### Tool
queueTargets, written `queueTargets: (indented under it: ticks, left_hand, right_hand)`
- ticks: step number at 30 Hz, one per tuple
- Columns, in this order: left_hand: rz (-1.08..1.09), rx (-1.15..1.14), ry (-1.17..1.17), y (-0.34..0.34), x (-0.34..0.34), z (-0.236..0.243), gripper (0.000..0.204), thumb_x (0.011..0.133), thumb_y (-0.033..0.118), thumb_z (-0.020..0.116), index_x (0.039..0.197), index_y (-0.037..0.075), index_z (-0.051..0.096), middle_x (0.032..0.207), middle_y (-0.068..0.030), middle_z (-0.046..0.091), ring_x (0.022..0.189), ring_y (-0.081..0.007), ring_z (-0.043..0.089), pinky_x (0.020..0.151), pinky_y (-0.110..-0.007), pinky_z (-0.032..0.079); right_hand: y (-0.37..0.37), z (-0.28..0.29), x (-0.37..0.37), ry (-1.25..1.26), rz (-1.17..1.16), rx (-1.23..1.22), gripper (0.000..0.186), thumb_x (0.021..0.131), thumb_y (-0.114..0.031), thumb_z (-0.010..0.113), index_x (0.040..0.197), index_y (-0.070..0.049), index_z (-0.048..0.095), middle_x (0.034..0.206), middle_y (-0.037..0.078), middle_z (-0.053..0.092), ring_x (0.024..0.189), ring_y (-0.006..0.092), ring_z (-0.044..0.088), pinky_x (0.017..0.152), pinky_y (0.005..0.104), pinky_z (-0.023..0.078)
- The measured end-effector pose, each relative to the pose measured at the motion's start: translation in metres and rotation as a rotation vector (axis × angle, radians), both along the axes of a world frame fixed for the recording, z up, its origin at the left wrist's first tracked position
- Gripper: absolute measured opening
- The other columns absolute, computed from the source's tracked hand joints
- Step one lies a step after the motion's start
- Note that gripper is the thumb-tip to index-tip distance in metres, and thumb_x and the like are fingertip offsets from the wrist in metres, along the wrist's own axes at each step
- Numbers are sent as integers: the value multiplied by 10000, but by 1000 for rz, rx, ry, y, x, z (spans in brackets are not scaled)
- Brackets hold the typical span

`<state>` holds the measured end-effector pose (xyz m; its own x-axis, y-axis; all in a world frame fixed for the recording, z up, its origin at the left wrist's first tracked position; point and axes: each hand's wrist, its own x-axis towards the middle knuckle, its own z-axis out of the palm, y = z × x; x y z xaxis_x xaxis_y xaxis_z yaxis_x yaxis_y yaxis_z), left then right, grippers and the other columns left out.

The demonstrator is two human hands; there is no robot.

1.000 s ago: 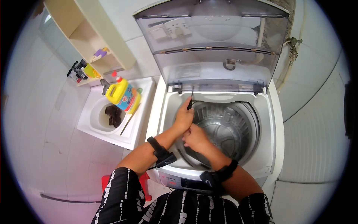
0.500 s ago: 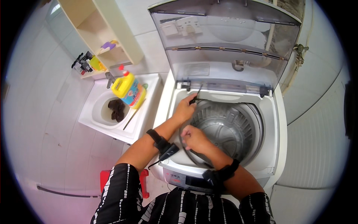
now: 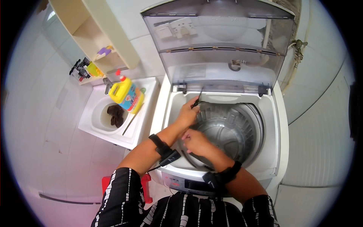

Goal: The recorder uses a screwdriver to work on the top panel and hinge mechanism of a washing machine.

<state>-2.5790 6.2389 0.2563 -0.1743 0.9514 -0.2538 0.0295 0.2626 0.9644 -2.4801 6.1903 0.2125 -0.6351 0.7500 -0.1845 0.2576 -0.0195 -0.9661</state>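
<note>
A top-loading washing machine stands before me with its see-through lid raised. My left hand is closed around a slim black tool with a thin dark shaft, perhaps a screwdriver. It is over the left rear edge of the opening, and the shaft points up toward the lid hinge. Nearer to me, my right hand hangs over the left side of the metal drum, its fingers curled inward. Whatever those fingers may hold is hidden. A dark curved strip runs along the drum's rim below them.
Left of the machine, a white washbasin holds dark wet cloth. On its ledge are a yellow jug and a thin brown stick. A cream shelf unit hangs above. Red plastic shows by my left sleeve; a tap is on the wall.
The whole view has shifted slightly, so the machine and basin appear further left. My left hand still grips the tool, whose shaft is more upright. My right hand remains curled by the drum rim.
</note>
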Motion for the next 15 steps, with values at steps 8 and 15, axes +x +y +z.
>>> queueTargets:
  ticks: [8,15]
  left_hand:
    - [-71,74,153,6,5,-8,483,891,114,523,1363,146,426,723,29,514,462,-42,380,387,-201,291]
    - [-28,1,83,5,-7,-3,490,882,113,531,1360,152,431,751,0,532,454,-52,380,370,-206,286]
  right_hand:
    - [4,2,-2,-102,83,-134,211,773,-24,565,974,39,555,911,119,587,715,183,607,520,302,527]
    - [-3,15,-1,-101,19,-38,183,776,-145,541,909,-35,602,893,204,639,893,373,601,789,422,467]
